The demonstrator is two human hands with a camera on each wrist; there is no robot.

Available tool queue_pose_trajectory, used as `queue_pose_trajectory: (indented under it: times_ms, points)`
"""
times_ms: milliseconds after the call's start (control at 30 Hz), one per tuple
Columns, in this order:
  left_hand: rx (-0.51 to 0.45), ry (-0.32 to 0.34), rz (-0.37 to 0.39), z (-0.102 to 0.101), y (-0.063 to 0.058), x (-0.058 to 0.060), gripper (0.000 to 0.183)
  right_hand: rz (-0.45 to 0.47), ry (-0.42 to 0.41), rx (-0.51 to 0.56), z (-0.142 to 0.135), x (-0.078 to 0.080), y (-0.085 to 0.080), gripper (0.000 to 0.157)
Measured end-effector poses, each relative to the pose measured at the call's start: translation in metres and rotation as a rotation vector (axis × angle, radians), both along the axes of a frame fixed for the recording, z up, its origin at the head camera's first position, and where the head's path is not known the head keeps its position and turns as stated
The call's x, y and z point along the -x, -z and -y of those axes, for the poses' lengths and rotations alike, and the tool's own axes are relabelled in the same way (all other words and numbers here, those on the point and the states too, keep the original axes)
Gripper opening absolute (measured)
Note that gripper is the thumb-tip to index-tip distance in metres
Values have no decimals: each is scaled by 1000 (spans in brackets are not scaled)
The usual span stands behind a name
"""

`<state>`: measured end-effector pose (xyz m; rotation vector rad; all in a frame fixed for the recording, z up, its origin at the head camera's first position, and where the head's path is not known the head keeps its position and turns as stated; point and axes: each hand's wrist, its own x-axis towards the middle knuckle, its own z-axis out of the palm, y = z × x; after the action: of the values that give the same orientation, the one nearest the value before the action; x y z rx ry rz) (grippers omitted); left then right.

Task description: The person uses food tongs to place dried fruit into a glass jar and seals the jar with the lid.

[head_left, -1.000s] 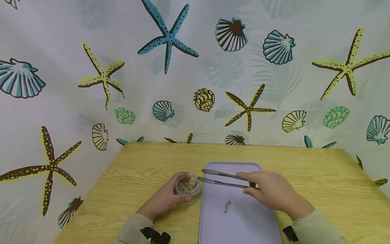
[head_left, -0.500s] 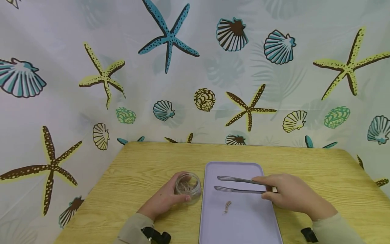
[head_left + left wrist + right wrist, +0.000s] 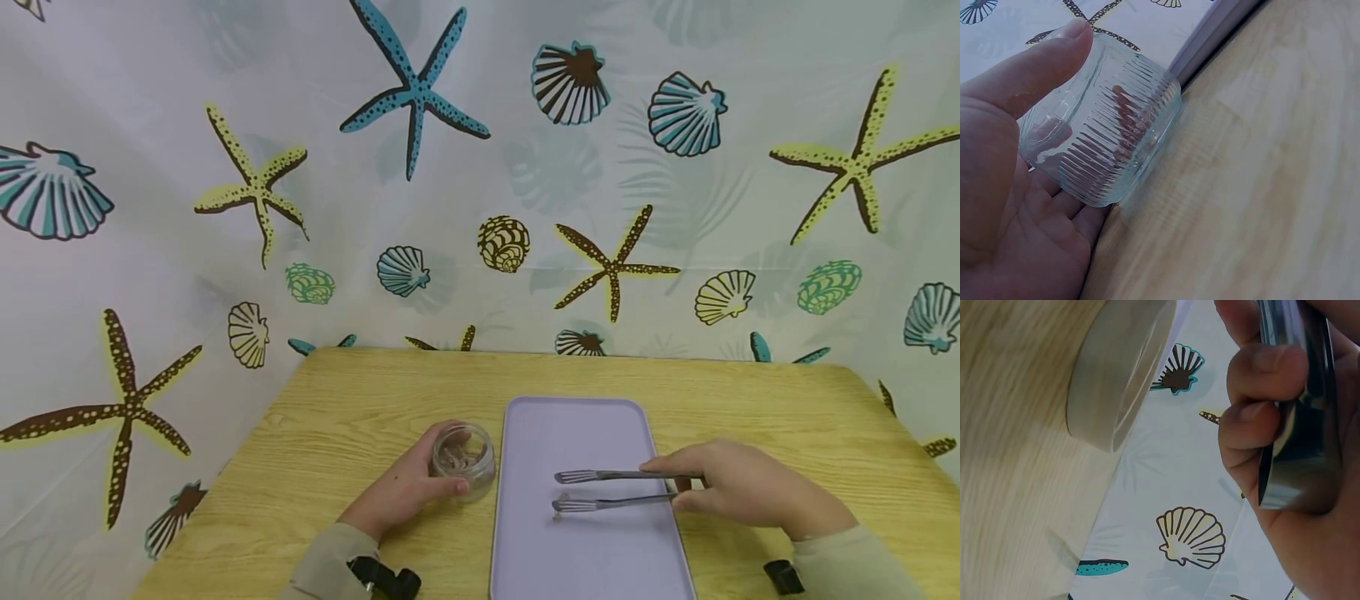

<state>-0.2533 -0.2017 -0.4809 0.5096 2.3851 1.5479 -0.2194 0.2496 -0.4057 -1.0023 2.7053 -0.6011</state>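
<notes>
My left hand (image 3: 405, 487) grips a ribbed glass jar (image 3: 465, 490) standing on the table just left of a lilac tray (image 3: 585, 558). Through the glass in the left wrist view, brownish strands (image 3: 1125, 122) show inside. My right hand (image 3: 742, 492) holds metal tongs (image 3: 615, 475) with slotted tips, their two arms spread apart over the tray. A small twisted brown piece (image 3: 557, 517) lies on the tray, partly covered by the tongs' nearer tip. In the right wrist view, curled fingers (image 3: 1250, 425) wrap the tongs' shiny bent end.
The wood-grain table (image 3: 360, 392) extends on both sides of the tray. A curtain (image 3: 465, 183) printed with starfish and shells hangs behind the table and along its sides. The tray's raised rim (image 3: 1100, 394) shows close by in the right wrist view.
The right hand has moved right and nearer the body, bringing the tongs' tips from beside the jar's rim to over the brown piece. The left hand and jar have stayed in place.
</notes>
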Motion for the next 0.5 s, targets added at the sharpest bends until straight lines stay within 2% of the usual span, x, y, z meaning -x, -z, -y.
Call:
queue_pose_trajectory:
  times_ms: [267,500]
  points:
    - [-20,10,3,1,-1,-1,83,18,-10,-8,6,2,7,37]
    - [-11,6,3,0,-2,-1,82,-30,16,-33,10,1,7,34]
